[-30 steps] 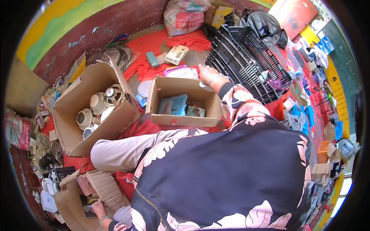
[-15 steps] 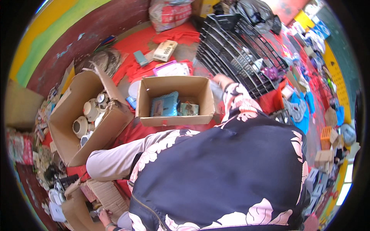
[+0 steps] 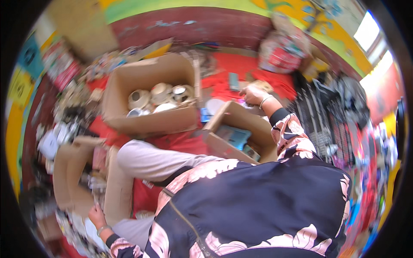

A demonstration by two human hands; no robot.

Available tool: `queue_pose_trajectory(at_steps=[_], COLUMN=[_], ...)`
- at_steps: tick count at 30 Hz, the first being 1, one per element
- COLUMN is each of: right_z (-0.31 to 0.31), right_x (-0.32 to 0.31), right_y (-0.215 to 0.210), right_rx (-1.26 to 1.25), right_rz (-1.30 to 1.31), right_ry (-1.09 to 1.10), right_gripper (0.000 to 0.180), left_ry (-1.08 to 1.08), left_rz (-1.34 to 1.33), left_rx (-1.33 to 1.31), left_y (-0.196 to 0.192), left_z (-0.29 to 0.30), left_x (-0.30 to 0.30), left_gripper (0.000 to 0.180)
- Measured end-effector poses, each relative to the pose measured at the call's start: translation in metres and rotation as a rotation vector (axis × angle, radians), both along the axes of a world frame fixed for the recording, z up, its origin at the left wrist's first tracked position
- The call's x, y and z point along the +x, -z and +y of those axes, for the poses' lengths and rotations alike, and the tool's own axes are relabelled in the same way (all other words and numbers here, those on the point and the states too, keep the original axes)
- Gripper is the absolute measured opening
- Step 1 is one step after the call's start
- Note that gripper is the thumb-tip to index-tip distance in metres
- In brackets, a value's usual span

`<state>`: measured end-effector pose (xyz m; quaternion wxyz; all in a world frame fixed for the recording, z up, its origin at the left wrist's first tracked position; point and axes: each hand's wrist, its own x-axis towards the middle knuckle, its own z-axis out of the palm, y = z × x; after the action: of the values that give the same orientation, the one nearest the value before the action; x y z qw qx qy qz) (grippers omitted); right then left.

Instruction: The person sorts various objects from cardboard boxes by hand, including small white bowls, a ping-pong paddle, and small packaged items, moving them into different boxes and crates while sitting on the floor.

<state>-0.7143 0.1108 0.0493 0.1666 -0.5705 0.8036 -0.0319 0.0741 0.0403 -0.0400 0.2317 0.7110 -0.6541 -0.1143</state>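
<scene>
Right hand (image 3: 254,95) is extended forward to the far rim of the small box (image 3: 241,137), fingers curled at or over its back edge; motion blur prevents telling whether they grip the rim or something just behind it. The box lies directly ahead of the torso, below and near side of that hand, tilted, its long axis running from lower left to upper right. A blue packet (image 3: 234,136) lies inside it. The right hand is by far the nearer; contact appears to be at the top corner.

Left hand (image 3: 97,216) is low at the person's left, well apart from the small box, resting among clutter beside a flattened carton (image 3: 73,172); whether it holds anything cannot be told.

A large box (image 3: 150,101) of pale cups stands left of the small box, near it. All rests on a floor covered with red cloth (image 3: 223,69). A black wire crate (image 3: 320,116) stands at right; a painted wall (image 3: 193,26) runs behind.
</scene>
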Motion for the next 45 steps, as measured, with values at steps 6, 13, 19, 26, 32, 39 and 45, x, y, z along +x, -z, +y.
queue_pose_trajectory(at_steps=[6,13,19,26,32,39,45], right_z=[-0.133,-0.141,-0.108,-0.088,-0.06,0.003,0.03], right_x=[0.247,0.447,0.516,0.554,0.602,0.671,0.719], right_y=[-0.015,-0.031,-0.046,-0.029,-0.017,0.004,0.026], right_rx=[0.026,-0.291,-0.347,-0.202,-0.271,-0.26,-0.159], right_rz=[-0.265,-0.287,-0.198,-0.11,-0.338,-0.727,-0.519], right_ry=[-0.964,-1.324,-1.656,-1.734,-1.705,-1.907,-2.093], right_gripper=[0.028,0.021,0.02,0.021,0.02,0.018,0.022], left_ry=[-0.434,-0.642,-0.704,-0.866,-1.218,-1.446,-1.547], left_rz=[0.158,0.106,-0.104,-0.04,0.694,1.627,1.146], left_rx=[-0.268,-0.294,-0.503,-0.629,-0.583,-0.813,-1.086], left_y=[-0.049,-0.037,-0.025,-0.029,0.012,0.033,-0.001], left_z=[0.138,0.235,0.265,0.253,0.28,0.345,0.442], left_x=[0.031,-0.022,-0.042,-0.05,-0.035,-0.041,-0.067], left_gripper=[0.024,0.021,0.021,0.022,0.029,0.024,0.024])
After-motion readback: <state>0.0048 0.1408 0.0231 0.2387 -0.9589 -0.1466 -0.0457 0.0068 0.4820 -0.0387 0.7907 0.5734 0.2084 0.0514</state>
